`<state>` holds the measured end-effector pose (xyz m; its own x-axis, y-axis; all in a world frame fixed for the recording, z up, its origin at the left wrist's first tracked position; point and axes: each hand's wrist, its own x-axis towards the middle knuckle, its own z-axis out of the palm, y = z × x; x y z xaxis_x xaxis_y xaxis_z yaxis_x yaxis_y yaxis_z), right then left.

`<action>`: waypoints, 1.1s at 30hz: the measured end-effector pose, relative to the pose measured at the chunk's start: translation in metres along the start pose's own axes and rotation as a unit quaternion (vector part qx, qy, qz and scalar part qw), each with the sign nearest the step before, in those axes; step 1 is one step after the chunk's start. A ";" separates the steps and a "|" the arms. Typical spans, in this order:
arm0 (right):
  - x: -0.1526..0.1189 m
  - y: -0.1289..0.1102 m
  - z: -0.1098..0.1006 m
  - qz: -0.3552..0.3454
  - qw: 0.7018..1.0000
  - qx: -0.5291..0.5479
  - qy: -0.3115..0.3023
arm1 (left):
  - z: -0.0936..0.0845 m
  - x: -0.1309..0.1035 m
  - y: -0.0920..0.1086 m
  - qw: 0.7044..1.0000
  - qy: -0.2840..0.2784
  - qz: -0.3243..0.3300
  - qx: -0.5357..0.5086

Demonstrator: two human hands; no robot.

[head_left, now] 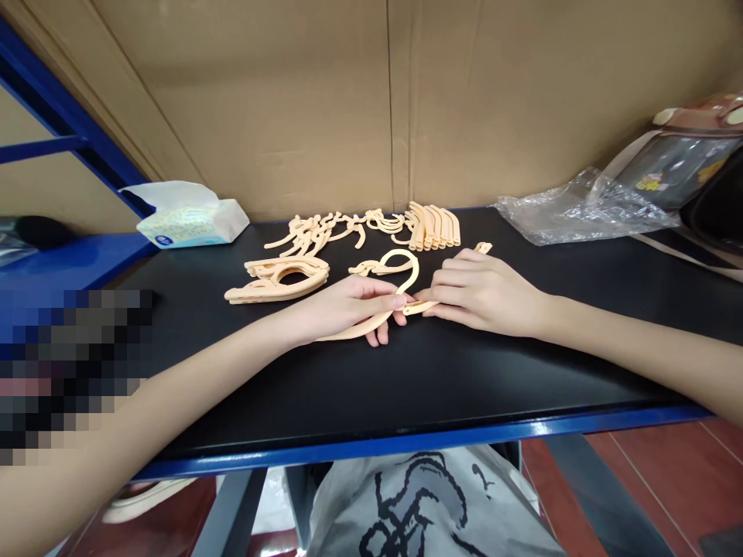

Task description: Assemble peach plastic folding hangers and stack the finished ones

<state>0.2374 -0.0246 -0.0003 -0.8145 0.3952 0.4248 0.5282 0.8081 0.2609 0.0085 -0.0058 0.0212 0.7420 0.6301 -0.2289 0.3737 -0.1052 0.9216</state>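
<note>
My left hand (342,305) pinches a cream plastic hanger (413,269) between thumb and fingers, at the base of its large curved hook. One hanger arm stretches leftward beneath this hand. My right hand (481,290) is closed around another slim hanger arm (419,308), whose near end meets the hook's base by my left fingertips. The far tip of that arm sticks out beyond my right knuckles. Whether the two parts are joined is hidden by the fingers. Just behind my left hand lies a small cream piece (364,268). A stack of folded hangers (279,290) rests left of it.
At the back lie a loose pile of cream hooks (310,232) and a row of hanger arms (434,227). A tissue pack (191,220) stands back left. Clear plastic wrap (586,209) and a bag (676,166) sit at right. Cardboard (279,100) walls the rear.
</note>
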 end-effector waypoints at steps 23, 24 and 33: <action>0.002 -0.003 -0.001 -0.019 0.998 -0.060 0.014 | 0.001 -0.001 0.004 0.998 -0.006 -0.001 0.061; 0.002 -0.003 -0.001 -0.020 0.998 -0.062 0.013 | 0.001 -0.001 0.004 0.998 -0.006 -0.001 0.061; 0.002 -0.004 0.001 -0.025 0.997 -0.068 0.024 | -0.002 0.001 0.001 0.999 -0.013 -0.004 0.042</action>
<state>0.2332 -0.0265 -0.0008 -0.8299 0.3327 0.4478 0.5180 0.7577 0.3970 0.0089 -0.0038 0.0219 0.7526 0.6111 -0.2451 0.4241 -0.1653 0.8904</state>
